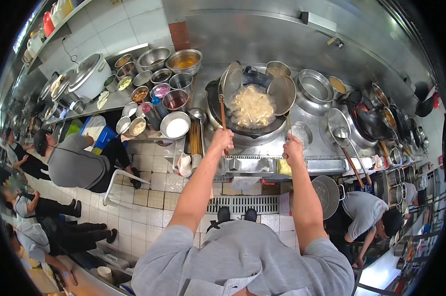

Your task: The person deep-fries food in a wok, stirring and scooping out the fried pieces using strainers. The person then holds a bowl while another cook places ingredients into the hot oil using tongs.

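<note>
In the head view a wok (218,116) sits on the range, with pale pieces of food frying in bubbling, foaming oil (252,106). My left hand (222,141) is closed around the wooden handle of a mesh skimmer (231,80), whose head is tilted up at the wok's left rim. A second mesh skimmer (282,96) leans over the wok's right side, and my right hand (293,149) grips its handle. Both skimmer heads stand at the edges of the oil, apart from each other. What the pieces of food are, I cannot make out.
To the left stand steel bowls (183,60) and a white-filled bowl (175,125). A ladle (340,132) and another skimmer (337,121) lie at right, near a second wok (365,121). Co-workers (79,160) are behind left; another person (366,212) bends at right.
</note>
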The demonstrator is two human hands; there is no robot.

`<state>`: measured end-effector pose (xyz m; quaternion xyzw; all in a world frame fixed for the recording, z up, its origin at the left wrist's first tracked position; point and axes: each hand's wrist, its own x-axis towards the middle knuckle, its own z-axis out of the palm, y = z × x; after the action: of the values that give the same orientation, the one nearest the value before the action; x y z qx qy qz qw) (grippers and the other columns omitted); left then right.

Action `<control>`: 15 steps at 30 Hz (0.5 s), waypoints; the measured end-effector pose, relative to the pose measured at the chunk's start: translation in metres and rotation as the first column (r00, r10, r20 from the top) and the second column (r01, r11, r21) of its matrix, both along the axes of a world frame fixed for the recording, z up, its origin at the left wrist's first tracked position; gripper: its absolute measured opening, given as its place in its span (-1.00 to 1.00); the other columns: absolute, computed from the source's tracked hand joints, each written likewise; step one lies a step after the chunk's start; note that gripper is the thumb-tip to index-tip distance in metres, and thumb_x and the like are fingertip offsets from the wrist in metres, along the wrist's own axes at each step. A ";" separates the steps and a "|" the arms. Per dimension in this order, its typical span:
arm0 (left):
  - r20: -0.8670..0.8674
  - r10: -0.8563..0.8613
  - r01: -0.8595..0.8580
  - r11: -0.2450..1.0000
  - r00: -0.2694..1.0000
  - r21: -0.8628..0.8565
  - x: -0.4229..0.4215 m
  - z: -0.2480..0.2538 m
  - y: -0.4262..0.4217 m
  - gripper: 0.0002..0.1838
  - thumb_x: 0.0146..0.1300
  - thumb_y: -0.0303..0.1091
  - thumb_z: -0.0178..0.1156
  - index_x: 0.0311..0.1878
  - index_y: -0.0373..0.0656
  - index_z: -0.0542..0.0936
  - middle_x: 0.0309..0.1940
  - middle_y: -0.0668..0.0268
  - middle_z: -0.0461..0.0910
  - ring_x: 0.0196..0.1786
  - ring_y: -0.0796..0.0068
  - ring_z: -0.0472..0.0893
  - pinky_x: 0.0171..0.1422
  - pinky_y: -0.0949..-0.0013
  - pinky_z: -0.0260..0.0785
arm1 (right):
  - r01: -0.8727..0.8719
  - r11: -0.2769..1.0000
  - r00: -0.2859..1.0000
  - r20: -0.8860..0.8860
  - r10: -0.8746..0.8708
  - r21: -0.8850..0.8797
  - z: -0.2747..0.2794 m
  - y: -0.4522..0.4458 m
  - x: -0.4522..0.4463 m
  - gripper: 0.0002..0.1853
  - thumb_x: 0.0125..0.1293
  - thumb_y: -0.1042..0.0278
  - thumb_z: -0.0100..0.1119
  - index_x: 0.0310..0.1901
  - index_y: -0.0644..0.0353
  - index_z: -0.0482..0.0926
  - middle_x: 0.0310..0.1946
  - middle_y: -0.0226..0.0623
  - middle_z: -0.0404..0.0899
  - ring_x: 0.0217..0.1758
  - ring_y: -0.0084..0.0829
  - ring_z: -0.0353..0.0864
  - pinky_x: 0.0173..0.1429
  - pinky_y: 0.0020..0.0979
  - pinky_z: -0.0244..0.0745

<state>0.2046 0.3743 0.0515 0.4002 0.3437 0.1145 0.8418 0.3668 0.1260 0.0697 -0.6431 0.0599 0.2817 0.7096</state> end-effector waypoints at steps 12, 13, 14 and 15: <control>-0.105 -0.369 0.356 0.926 0.923 -0.126 -0.051 0.054 0.099 -0.95 0.36 -0.45 0.01 -0.17 -0.19 0.37 -0.67 0.55 0.21 -0.71 0.73 0.20 -0.69 0.58 0.06 | -0.188 0.976 0.956 -0.208 0.207 0.109 0.019 -0.034 0.020 -0.75 0.35 0.52 -0.15 0.03 0.03 0.35 -0.63 -0.56 0.23 -0.75 -0.68 0.02 -0.69 -0.50 -0.02; -0.100 -0.375 0.357 0.921 0.922 -0.159 -0.058 0.051 0.098 -0.92 0.37 -0.45 -0.01 -0.12 -0.21 0.36 -0.67 0.54 0.21 -0.70 0.73 0.20 -0.69 0.58 0.07 | -0.189 0.975 0.952 -0.221 0.210 0.114 0.021 -0.037 0.018 -0.75 0.36 0.52 -0.16 0.03 0.04 0.35 -0.62 -0.55 0.25 -0.75 -0.68 0.02 -0.69 -0.51 -0.02; -0.093 -0.379 0.357 0.914 0.921 -0.191 -0.063 0.048 0.094 -0.88 0.38 -0.45 -0.03 -0.07 -0.23 0.35 -0.67 0.54 0.22 -0.70 0.73 0.21 -0.69 0.58 0.08 | -0.187 0.976 0.951 -0.229 0.208 0.109 0.023 -0.039 0.015 -0.75 0.37 0.51 -0.17 0.04 0.04 0.35 -0.62 -0.55 0.26 -0.75 -0.69 0.03 -0.69 -0.52 -0.01; -0.074 -0.363 0.338 0.913 0.929 -0.229 -0.068 0.045 0.089 -0.88 0.38 -0.45 -0.03 -0.07 -0.23 0.35 -0.67 0.54 0.22 -0.70 0.73 0.21 -0.69 0.58 0.08 | -0.187 0.977 0.950 -0.236 0.207 0.105 0.026 -0.040 0.012 -0.75 0.37 0.51 -0.17 0.04 0.05 0.35 -0.61 -0.54 0.27 -0.75 -0.69 0.03 -0.69 -0.53 -0.01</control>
<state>0.1365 0.4628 0.0968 0.3692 0.3244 -0.0991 0.8652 0.3783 0.0857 0.0961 -0.5768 0.0712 0.4305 0.6906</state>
